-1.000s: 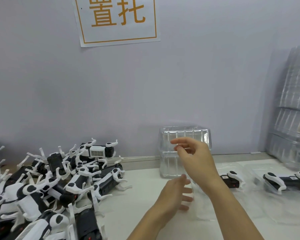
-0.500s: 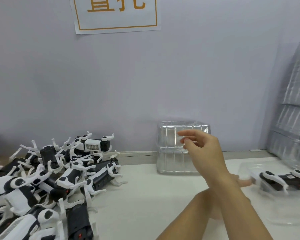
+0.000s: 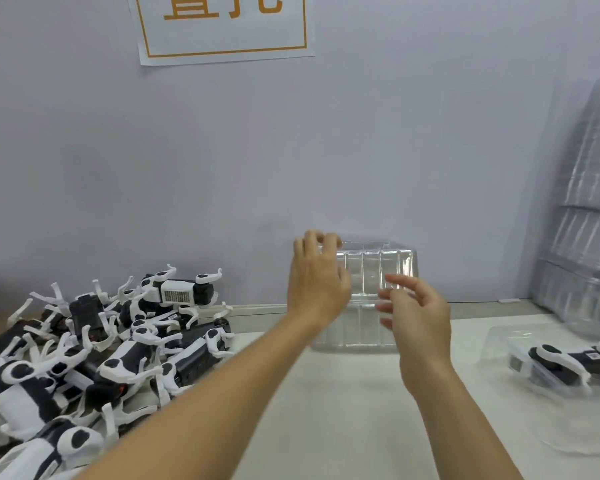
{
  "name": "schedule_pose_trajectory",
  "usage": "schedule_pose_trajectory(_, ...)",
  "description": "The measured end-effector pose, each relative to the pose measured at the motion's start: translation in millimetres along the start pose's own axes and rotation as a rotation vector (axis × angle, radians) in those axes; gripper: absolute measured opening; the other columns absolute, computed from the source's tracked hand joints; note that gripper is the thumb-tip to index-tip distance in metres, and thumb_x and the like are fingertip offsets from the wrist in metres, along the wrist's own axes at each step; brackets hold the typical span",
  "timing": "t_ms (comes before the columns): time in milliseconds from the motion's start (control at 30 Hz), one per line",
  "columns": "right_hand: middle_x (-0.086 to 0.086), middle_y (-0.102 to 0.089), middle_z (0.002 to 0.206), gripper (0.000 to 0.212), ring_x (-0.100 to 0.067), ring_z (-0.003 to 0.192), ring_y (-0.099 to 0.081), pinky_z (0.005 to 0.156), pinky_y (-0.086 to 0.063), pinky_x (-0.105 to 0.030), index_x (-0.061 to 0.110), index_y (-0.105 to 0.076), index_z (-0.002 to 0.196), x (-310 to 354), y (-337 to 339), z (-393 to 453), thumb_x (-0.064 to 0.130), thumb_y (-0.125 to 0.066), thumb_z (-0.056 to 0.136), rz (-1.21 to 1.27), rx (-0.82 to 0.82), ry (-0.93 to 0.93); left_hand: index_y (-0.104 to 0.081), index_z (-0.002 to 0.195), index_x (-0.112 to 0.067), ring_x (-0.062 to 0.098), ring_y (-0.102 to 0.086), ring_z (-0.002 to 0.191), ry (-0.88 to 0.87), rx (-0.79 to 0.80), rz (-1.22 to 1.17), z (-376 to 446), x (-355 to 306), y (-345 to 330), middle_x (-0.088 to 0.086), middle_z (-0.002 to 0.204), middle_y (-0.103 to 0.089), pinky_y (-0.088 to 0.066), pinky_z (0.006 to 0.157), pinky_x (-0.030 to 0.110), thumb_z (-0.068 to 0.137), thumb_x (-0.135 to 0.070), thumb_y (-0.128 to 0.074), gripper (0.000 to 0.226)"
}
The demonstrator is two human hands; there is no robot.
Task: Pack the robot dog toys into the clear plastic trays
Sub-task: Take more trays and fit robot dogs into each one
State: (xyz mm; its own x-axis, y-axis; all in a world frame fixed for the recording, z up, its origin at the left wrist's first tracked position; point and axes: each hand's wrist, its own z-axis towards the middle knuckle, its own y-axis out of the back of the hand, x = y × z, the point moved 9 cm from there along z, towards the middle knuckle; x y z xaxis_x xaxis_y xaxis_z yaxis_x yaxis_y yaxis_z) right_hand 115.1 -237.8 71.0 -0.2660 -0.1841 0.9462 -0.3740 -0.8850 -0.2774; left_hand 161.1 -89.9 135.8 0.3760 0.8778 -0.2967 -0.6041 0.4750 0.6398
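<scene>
the left hand (image 3: 317, 278) was at the top left corner of the stack of clear trays (image 3: 378, 292) standing by the wall, its fingers curled over the upper rim and seemingly pinching the topmost tray; the right hand (image 3: 414, 313) hovered in front of the stack with fingers loosely spread, holding nothing and, as far as could be told, not touching the plastic. the likeliest trouble from here was that thin nested trays cling to each other — a pull at one corner could have lifted two at once, or tipped the whole light stack forward off its base. the plastic looked glossy, ribbed into narrow upright panels and flimsy enough to flex or crease under a hard pinch, and its transparency made the edges hard to judge. the robot dog toys (image 3: 94, 348) lay in a tangled heap on the left of the table (image 3: 343, 410), well apart from the stack; their hard black and white bodies carried thin curved white legs that stuck out and interlocked, so lifting one might have dragged neighbours along. on the right, a packed tray (image 3: 555, 368) already held one dog, and taller stacks of trays (image 3: 589, 202) leaned against the wall — shiny, slick and probably easy to nudge over.
</scene>
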Motion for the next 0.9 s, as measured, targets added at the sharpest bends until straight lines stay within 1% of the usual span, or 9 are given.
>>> schedule_pose_trajectory(33,0.001,-0.070,0.084,0.030,-0.011,0.065,-0.063,0.065,-0.050,-0.028,0.023,-0.069,0.096,-12.2,-4.8,-1.7,0.002,-0.049,0.092,-0.008,0.034,-0.051,-0.051,0.130,-0.017,0.025,-0.037,0.124,0.000,0.063,0.041,14.5,8.7,-2.3,0.003,0.132,-0.044,-0.036,0.098,0.035,0.090,-0.023,-0.057,0.040)
schedule_pose_trajectory(100,-0.002,-0.069,0.086,0.027,-0.012,0.065,-0.063,0.061,-0.049,-0.024,0.020,-0.067,0.102,-33.5,-15.7,-7.0,0.001,-0.049,0.094,-0.029,0.105,-0.125,-0.046,0.138,-0.023,0.022,-0.031,0.134,-0.020,0.351,0.096,33.0,18.7,-22.6,-0.002,0.141,-0.046,-0.026,0.099,0.039,0.095,-0.042,-0.055,0.048)
schedule_pose_trajectory(167,-0.003,-0.069,0.088,0.026,-0.012,0.067,-0.063,0.063,-0.049,-0.025,0.020,-0.066,0.103,-50.0,-23.2,-12.4,0.003,-0.049,0.094,-0.076,0.163,-0.170,-0.053,0.125,-0.025,0.021,-0.041,0.126,-0.050,0.563,0.139,37.1,20.2,-41.8,-0.004,0.124,-0.058,-0.024,0.087,0.038,0.096,-0.051,-0.053,0.039)
schedule_pose_trajectory(233,-0.002,-0.071,0.089,0.028,-0.013,0.069,-0.065,0.066,-0.050,-0.026,0.023,-0.066,0.103,-62.4,-28.1,-17.3,0.004,-0.049,0.093,-0.132,0.212,-0.198,-0.057,0.106,-0.022,0.020,-0.049,0.108,-0.066,0.591,0.133,46.2,19.8,-45.5,-0.009,0.096,-0.059,-0.021,0.078,0.038,0.096,-0.049,-0.056,0.028)
schedule_pose_trajectory(367,0.001,-0.072,0.090,0.027,-0.011,0.073,-0.067,0.071,-0.053,-0.028,0.028,-0.066,0.102,-74.0,-31.0,-21.1,0.008,-0.051,0.093,-0.199,0.265,-0.227,-0.058,0.094,-0.027,0.014,-0.046,0.100,0.017,0.470,0.009,71.4,14.2,-24.8,-0.021,0.074,-0.051,-0.020,0.086,0.035,0.098,-0.031,-0.060,0.006)
schedule_pose_trajectory(500,0.003,-0.072,0.088,0.024,-0.008,0.069,-0.067,0.071,-0.053,-0.028,0.027,-0.067,0.103,-69.8,-34.1,-19.6,0.010,-0.053,0.095,-0.158,0.269,-0.210,-0.065,0.108,-0.024,0.014,-0.046,0.100,0.132,0.269,-0.193,86.8,8.6,10.2,-0.011,0.097,-0.059,-0.021,0.098,0.035,0.096,-0.034,-0.062,0.016)
schedule_pose_trajectory(633,0.003,-0.076,0.093,0.015,-0.011,0.079,-0.071,0.072,-0.052,-0.028,0.024,-0.069,0.110,-57.3,-39.0,-16.8,0.022,-0.063,0.096,0.081,0.287,-0.179,-0.064,0.095,-0.024,0.020,-0.053,0.101,0.177,0.187,-0.232,62.1,-0.2,34.8,-0.007,0.095,-0.061,-0.031,0.100,0.037,0.095,-0.035,-0.062,0.012)
schedule_pose_trajectory(767,0.003,-0.074,0.113,0.051,-0.017,0.103,-0.071,0.084,-0.051,-0.035,0.020,-0.065,0.122,-41.1,-47.3,-16.8,0.044,-0.070,0.077,0.304,0.408,-0.148,-0.070,0.110,-0.025,0.018,-0.055,0.114,0.190,0.090,-0.271,10.2,-0.3,51.8,-0.008,0.104,-0.068,-0.025,0.095,0.030,0.095,-0.031,-0.063,0.018)
schedule_pose_trajectory(900,0.005,-0.076,0.099,0.029,-0.010,0.082,-0.073,0.083,-0.047,-0.033,0.014,-0.071,0.099,-37.1,-50.9,-18.1,0.033,-0.070,0.076,0.378,0.411,-0.144,-0.070,0.114,-0.024,0.016,-0.053,0.115,0.247,-0.039,-0.315,-33.2,9.9,61.4,-0.019,0.093,-0.059,-0.023,0.091,0.028,0.093,-0.025,-0.066,0.021)
